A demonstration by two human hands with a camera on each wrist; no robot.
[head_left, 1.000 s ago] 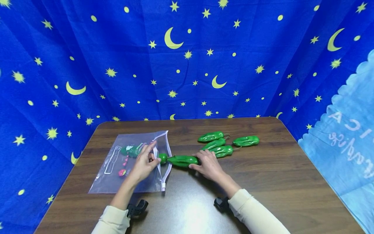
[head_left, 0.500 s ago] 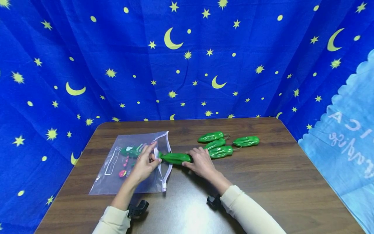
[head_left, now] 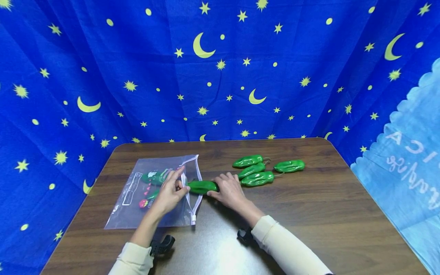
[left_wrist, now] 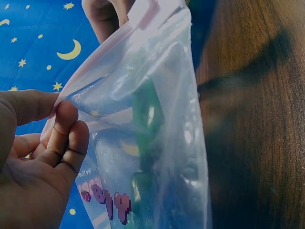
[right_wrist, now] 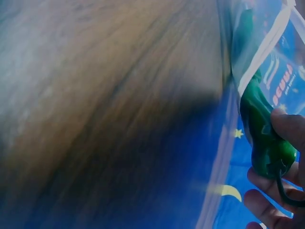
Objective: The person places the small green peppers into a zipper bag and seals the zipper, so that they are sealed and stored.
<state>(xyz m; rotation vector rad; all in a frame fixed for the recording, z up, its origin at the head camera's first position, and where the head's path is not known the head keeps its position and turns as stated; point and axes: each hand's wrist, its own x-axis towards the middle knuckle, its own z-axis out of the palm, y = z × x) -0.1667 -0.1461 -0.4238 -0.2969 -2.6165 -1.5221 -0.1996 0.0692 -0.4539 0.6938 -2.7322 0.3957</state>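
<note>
A clear zip bag (head_left: 120, 214) with printed letters and a strawberry lies flat on the left half of the table, its mouth facing right. My left hand (head_left: 170, 191) pinches the upper lip of the mouth between thumb and fingers, also plain in the left wrist view, where the left hand (left_wrist: 43, 148) lifts the edge. My right hand (head_left: 230, 192) grips a green pepper (head_left: 203, 186) by its stem end, and the tip points into the bag's mouth. In the right wrist view the pepper (right_wrist: 264, 124) shows its curved stem near the fingers. Other green peppers (head_left: 154, 177) show through the plastic inside.
Several green peppers lie right of the bag: a loose group with one pepper (head_left: 258, 178) nearest the right hand, and a single pepper (head_left: 289, 166) farther right. A white slider (head_left: 193, 218) sits at the bag's near corner. A blue star-and-moon cloth (head_left: 227, 76) hangs behind the brown table (head_left: 309, 221).
My right hand has moved left with the pepper, whose tip has gone into the bag's mouth. A green shape inside the bag has shifted left. My left hand stays in place.
</note>
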